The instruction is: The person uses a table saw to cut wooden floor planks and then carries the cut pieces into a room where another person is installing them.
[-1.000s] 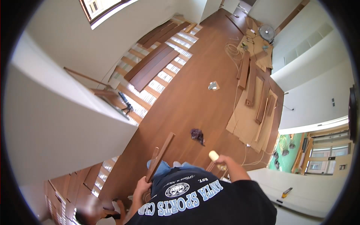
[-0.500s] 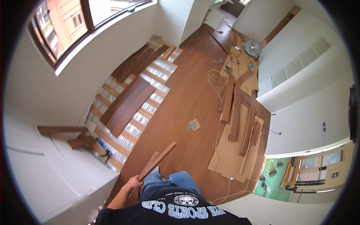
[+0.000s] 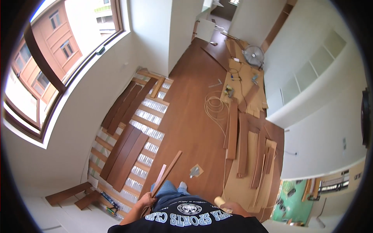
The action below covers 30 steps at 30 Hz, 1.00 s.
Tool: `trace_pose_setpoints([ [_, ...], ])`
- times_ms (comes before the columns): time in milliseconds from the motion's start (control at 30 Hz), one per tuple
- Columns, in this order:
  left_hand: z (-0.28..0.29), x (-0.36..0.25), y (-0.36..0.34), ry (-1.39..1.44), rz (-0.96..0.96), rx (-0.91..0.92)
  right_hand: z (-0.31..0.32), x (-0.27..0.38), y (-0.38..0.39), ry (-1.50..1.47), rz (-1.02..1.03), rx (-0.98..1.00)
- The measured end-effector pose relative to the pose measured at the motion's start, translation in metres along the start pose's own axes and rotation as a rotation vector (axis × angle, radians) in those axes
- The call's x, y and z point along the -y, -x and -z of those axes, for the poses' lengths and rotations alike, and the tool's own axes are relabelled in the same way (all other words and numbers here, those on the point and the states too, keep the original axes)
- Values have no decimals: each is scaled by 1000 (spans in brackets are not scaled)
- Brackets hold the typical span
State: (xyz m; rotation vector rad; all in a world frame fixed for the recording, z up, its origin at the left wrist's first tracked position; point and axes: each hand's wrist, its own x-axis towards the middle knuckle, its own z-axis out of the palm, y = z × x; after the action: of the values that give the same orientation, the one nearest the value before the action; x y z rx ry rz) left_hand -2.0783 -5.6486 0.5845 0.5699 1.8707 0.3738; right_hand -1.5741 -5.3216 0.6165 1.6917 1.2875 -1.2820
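Observation:
My left hand (image 3: pixel 147 199) is closed round the lower ends of narrow wooden strips. One is a long reddish-brown strip (image 3: pixel 171 167) slanting up and to the right; beside it shows a shorter, pinkish strip (image 3: pixel 160 173). At the front of my shirt, my right hand (image 3: pixel 232 207) is partly hidden, with its fingers curled about a pale yellowish, cylindrical object (image 3: pixel 219 201) whose kind I cannot make out. Ahead of my feet, a small grey tool-like piece (image 3: pixel 195 171) lies on a scrap of cardboard on the brown plank floor (image 3: pixel 186 116).
To the left, loose brown planks (image 3: pixel 124 155) lie across wooden battens (image 3: pixel 145 120) over silvery sheeting. On the right, several long planks (image 3: pixel 243 147) rest on cardboard (image 3: pixel 229 186), beside a coiled cable (image 3: pixel 215 106). A fan (image 3: pixel 254 56) stands farther back. Tools (image 3: pixel 108 200) sit at the lower left.
My view has shifted, and I have moved forward along the floor. My right hand has come into view with the pale object. My left hand still holds the strips.

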Motion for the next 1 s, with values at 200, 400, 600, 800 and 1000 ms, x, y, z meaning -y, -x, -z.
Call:
trace_pose_setpoints([
  [200, 105, -175, -135, -2, -168, -52, 195, 218, -62, 49, 265, -358],
  [400, 239, -319, -288, 273, -98, 161, 286, 305, -146, 76, 82, -196],
  [600, 306, -445, -445, -21, -122, 179, 398, 468, -158, -52, 51, -181],
  [800, 361, -595, -582, -127, -19, 148, 541, 584, -232, -59, 16, -107],
  [1000, 482, -823, -673, -43, -29, 95, 755, 713, -315, 106, 115, -138],
])
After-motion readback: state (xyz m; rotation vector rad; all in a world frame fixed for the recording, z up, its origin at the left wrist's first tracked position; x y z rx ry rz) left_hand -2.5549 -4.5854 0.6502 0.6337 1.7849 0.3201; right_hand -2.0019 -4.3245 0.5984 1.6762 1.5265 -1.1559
